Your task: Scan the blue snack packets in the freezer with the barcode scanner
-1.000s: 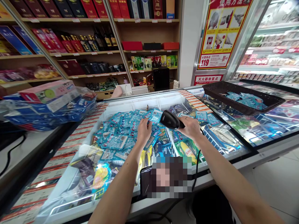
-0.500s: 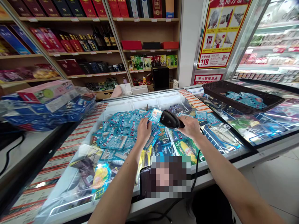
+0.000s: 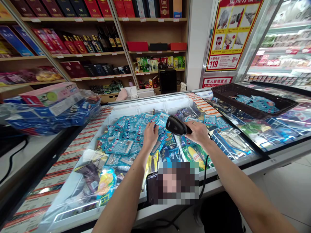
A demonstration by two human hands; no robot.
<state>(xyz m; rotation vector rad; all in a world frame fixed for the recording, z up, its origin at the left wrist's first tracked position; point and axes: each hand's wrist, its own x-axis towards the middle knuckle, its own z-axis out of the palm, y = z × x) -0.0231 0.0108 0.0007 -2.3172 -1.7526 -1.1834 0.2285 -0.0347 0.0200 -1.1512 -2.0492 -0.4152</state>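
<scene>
My right hand (image 3: pixel 198 132) is wrapped round the handle of a black barcode scanner (image 3: pixel 177 125), whose head points left. In front of that head is a small blue packet (image 3: pixel 162 120) with a white barcode label. The fingers of my left hand (image 3: pixel 151 132) are closed on the packet's left edge. Around and left of my left hand spreads a heap of similar blue packets (image 3: pixel 121 146) on the glass-topped chest freezer (image 3: pixel 136 107). A black cable runs from the scanner down past the freezer's front edge.
A phone (image 3: pixel 152 187), partly covered by a blurred patch, is at the front edge. Right of my hands are loose blue packets (image 3: pixel 210 119) and a dark basket (image 3: pixel 290 104) holding more. At left sits a plastic-wrapped bundle (image 3: pixel 52 108). Shelves (image 3: pixel 89 55) stand behind.
The reddish light on the packet's label is gone, and more of the packet's blue print shows. Both hands and the scanner stay almost in place.
</scene>
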